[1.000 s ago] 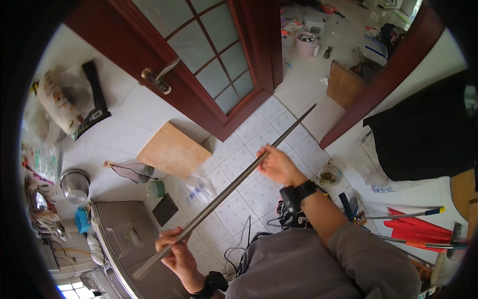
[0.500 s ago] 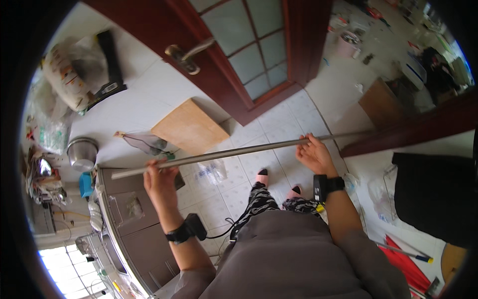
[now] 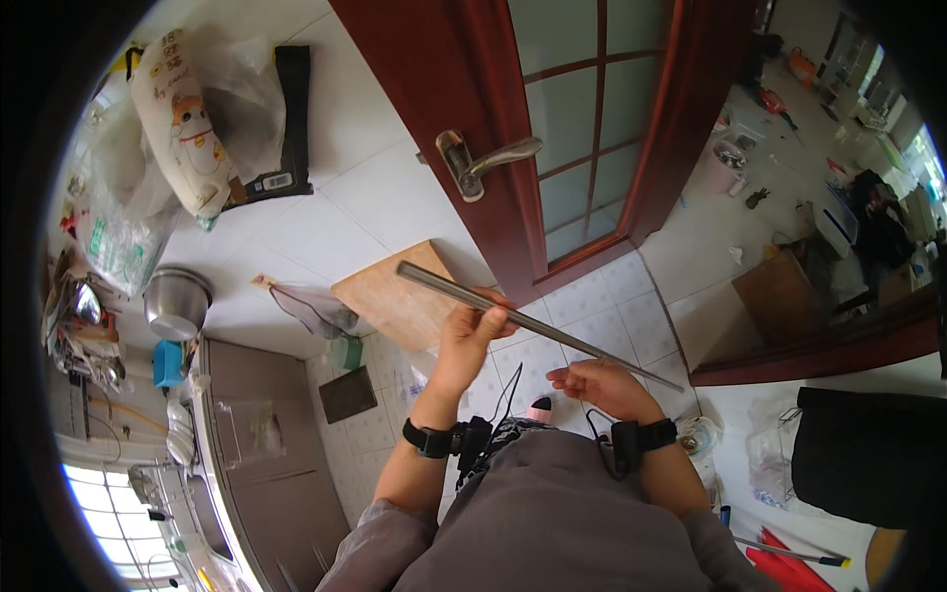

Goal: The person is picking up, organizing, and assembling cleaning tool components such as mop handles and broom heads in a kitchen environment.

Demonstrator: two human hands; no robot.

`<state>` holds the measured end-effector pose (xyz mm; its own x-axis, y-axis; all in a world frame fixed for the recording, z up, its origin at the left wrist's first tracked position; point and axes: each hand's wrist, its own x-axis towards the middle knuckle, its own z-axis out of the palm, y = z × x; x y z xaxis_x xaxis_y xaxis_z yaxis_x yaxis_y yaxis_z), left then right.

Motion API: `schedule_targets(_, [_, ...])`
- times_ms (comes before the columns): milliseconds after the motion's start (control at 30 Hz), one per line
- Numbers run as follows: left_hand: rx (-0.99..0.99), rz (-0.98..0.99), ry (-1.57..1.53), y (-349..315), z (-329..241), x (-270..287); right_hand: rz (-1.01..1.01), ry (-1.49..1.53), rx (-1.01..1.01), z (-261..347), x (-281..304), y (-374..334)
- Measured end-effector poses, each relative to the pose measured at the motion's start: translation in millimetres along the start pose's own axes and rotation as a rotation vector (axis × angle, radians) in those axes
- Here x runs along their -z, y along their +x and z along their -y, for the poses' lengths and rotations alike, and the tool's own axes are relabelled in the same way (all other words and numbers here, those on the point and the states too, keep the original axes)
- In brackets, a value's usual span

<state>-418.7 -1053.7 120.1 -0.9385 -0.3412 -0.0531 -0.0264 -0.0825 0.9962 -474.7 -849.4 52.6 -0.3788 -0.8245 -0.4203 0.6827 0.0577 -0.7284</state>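
A long, straight grey metal pole (image 3: 431, 282) slants across in front of me, its thicker end up at the left and its thinner end lower at the right. My left hand (image 3: 467, 343) is closed around it nearer the thick end, thumb across the top. Just below the thin half is my right hand (image 3: 610, 389), apart from the pole, its fingers loosely stretched toward the left. Dark devices are strapped to both wrists, with black cables hanging between them.
A red-brown door (image 3: 473, 118) with glass panes and a metal handle stands ahead. A wooden board (image 3: 390, 291) leans at the wall. Grey cabinets (image 3: 271, 424) and a metal pot (image 3: 178, 304) are left; a black cloth (image 3: 858, 459) hangs right.
The pole has turned from nearly level to sloping down rightward. My left hand has moved right and wrapped around it; my right hand has let go and dropped lower.
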Motion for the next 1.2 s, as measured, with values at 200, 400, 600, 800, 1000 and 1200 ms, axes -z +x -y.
schedule_targets(200, [-0.060,0.149,0.164,69.4,10.1,-7.7,-0.435,-0.465,0.581,76.0,-18.3,31.1])
schedule_targets(400, [-0.398,0.367,0.410,123.9,10.3,-50.7,-0.725,-0.651,1.185,159.2,-30.0,51.0])
schedule_targets(600, [-0.195,0.590,0.347,185.4,7.2,-126.0,-0.686,-0.364,0.901,199.4,64.3,28.1])
schedule_targets(800, [-0.257,0.777,0.628,241.6,71.3,-219.5,-0.727,-0.257,0.998,246.3,190.7,-9.8])
schedule_targets(1000, [-0.078,0.723,0.620,310.5,144.7,-327.9,-0.829,0.003,0.983,301.5,331.8,-58.1])
schedule_targets(1200, [-0.066,0.695,0.683,372.3,152.7,-438.1,-0.891,0.155,1.096,378.9,463.2,-111.5])
